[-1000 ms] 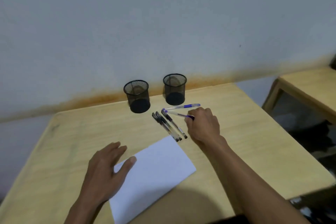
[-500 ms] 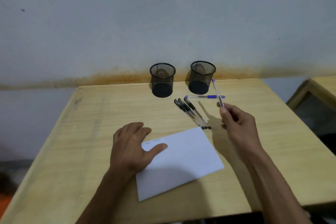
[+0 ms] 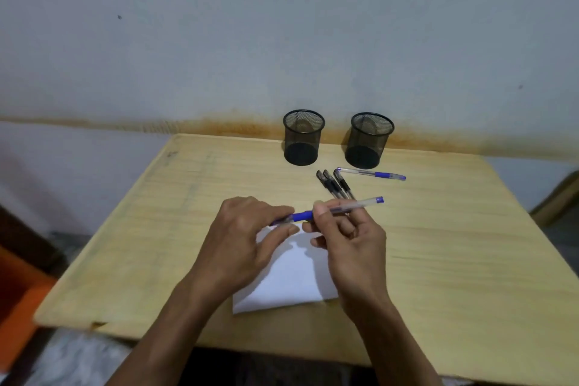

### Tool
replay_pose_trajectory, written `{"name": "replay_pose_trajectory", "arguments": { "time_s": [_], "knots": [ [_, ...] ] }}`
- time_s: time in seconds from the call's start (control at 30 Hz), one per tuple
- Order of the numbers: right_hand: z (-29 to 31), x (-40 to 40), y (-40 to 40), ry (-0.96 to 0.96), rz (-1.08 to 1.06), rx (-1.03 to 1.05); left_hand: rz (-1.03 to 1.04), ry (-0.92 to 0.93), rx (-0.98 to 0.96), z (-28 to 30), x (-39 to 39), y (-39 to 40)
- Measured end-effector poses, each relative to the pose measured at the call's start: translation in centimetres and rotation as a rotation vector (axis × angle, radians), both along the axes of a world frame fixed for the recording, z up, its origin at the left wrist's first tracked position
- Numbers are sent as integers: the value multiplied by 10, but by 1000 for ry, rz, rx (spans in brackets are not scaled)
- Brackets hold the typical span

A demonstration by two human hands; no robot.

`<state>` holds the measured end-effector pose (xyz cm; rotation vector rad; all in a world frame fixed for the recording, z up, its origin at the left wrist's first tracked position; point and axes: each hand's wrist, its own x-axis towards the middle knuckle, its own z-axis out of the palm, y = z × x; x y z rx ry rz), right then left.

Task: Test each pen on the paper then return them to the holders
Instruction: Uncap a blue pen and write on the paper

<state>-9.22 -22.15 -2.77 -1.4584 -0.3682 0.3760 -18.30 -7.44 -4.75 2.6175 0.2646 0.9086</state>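
Item in hand: blue pen (image 3: 332,209), held level above the far edge of the paper (image 3: 291,273), its blue end cap pointing right.
Right hand (image 3: 347,238): closed on the pen's clear barrel, thumb and forefinger pinching it.
Left hand (image 3: 247,235): fingertips closed on the pen's blue grip end, seemingly at the cap; whether the cap is coming off cannot be told.
Paper: white sheet on the surface (image 3: 438,260), under both hands, now unheld.
Other pens, relative to the paper: three black pens (image 3: 334,185) side by side just beyond its far edge; a second blue pen (image 3: 371,173) further back, lying crosswise.
Holders, relative to the paper: left holder (image 3: 303,137) and right holder (image 3: 369,140), black mesh, upright at the back of the surface, both apparently empty.
Step, as judged: uncapping for a first test stroke; no mark is visible on the paper.
Risk: with no hand pinning the sheet, a stroke may drag it; a cap pulled sharply may drop or roll off the surface.
Change from half a second ago: the left hand was flat on the paper and the right held the pen alone, upright near the right holder; now both hands meet on it over the sheet.
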Motion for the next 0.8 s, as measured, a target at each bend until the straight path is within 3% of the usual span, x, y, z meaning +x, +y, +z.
{"name": "replay_pose_trajectory", "arguments": {
  "time_s": [0.1, 0.3, 0.4, 0.47, 0.7, 0.8],
  "knots": [
    [3, 4, -1, -31, 18, 4, 0, -32, 84, -1, 0, -4],
    [1, 11, -3, -43, 10, 66, -101, 35, -185, 16, -1, -7],
    [10, 56, -24, 145, -207, 374, 23, 5, -379, 10, -19, 23],
    [22, 93, -42, 137, -311, 477, 137, 7, -378, 5, -30, 48],
    [-6, 66, 12, 8, -144, 108, 183, 282, -307, -20, 30, 72],
    [-17, 54, 17, 4, -168, 46, 205, 291, -347, -26, 52, 76]
  ]
}}
